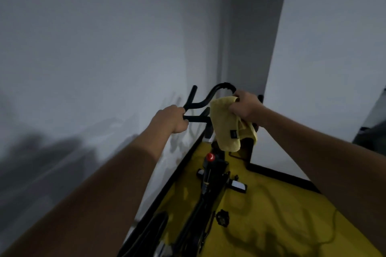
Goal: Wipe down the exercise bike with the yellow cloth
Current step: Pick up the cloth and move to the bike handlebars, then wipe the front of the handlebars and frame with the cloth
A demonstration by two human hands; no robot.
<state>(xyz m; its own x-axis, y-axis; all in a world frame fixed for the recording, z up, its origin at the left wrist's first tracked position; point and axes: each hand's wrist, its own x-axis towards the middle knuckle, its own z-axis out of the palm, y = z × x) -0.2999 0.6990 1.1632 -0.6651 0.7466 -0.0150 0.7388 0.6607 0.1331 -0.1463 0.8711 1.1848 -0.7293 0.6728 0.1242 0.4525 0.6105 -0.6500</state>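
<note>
The black exercise bike stands below me on a yellow floor, with its curved handlebars at the middle of the view. My left hand is closed around the left handlebar grip. My right hand grips the yellow cloth at the right side of the handlebars. The cloth hangs down folded over the bar and shows a small dark label. A red knob sits on the frame below the cloth. The right grip is hidden behind my hand and the cloth.
A white wall runs close along the bike's left side. A white pillar stands right of the handlebars. The yellow floor has a black border. A dark object sits at the right edge.
</note>
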